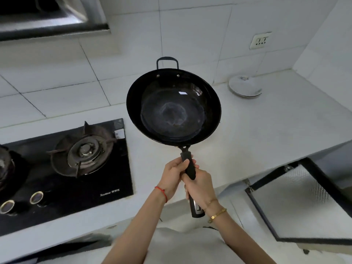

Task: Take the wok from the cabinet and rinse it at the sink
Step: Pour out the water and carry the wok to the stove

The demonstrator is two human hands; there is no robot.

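Observation:
A black wok (173,109) with a small loop handle at its far rim is held in the air above the white counter (266,126), its inside facing me. Its long black handle (190,168) runs down toward me. My left hand (172,177) grips the handle near the bowl. My right hand (200,189) grips it just below, with the handle's end sticking out under the wrist. The cabinet door (297,202) at the lower right hangs open below the counter. No sink is in view.
A black gas hob (114,168) with a burner (85,151) lies in the counter at the left. A white plate (244,86) rests near the back wall at the right. A wall socket (261,40) and a range hood (53,25) are above.

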